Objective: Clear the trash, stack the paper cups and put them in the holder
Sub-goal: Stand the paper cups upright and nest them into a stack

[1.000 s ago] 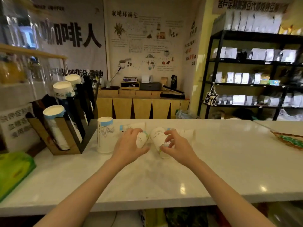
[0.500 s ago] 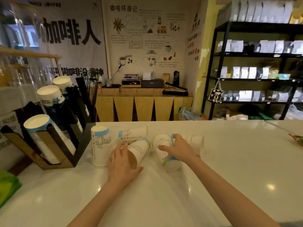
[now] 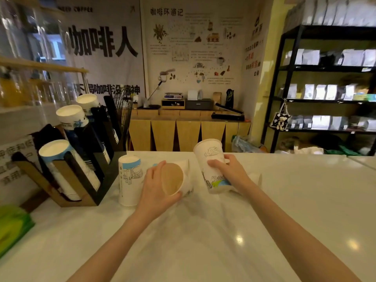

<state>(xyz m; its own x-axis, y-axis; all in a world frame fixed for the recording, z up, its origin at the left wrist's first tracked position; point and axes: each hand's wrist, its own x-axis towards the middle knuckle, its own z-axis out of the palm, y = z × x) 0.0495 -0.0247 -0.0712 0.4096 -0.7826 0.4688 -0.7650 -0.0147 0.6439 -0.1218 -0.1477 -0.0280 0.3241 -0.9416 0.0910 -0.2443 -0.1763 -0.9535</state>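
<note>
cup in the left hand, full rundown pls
The cup is white paper with a plain brown inside and faint line art on its wall. It is held off the counter, tipped on its side with the open mouth facing the camera; nothing shows inside it. The left hand grips it, fingers wrapped around the rim. Part of its wall is hidden behind the mouth. Whether it touches the cups lying behind cannot be told.
</note>
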